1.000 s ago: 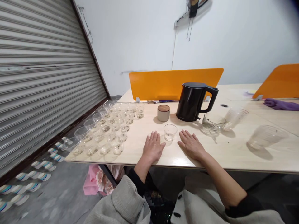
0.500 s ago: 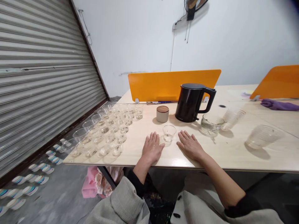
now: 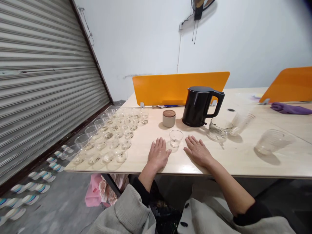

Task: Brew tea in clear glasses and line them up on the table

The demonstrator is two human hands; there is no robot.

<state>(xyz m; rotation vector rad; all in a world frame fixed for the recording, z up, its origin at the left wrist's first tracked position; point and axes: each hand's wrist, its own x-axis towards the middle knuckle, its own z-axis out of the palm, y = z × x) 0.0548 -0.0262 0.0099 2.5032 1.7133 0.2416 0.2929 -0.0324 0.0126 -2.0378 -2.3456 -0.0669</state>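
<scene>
My left hand point(image 3: 158, 154) lies flat on the table with its fingers stretched out, just left of a clear plastic cup point(image 3: 175, 139). On the cup's other side, my right hand point(image 3: 198, 151) also rests palm down, fingers extended. Neither hand touches the cup, which stands upright with a few small dark bits at its bottom. Behind it stands a small grey canister point(image 3: 169, 119) with a wooden lid. A black electric kettle point(image 3: 197, 107) is behind my right hand, and a glass teapot or pitcher point(image 3: 218, 130) with dark bits inside sits to its right.
Rows of clear cups point(image 3: 108, 136) with dark bits cover the table's left end. Two stacks of cups lie tilted at right, the nearer stack point(image 3: 273, 142) by the front. An orange divider point(image 3: 170, 87) stands behind the kettle. A purple cloth point(image 3: 290, 108) lies far right.
The view has shifted very slightly. Both hands and the objects on the table stay where they were.
</scene>
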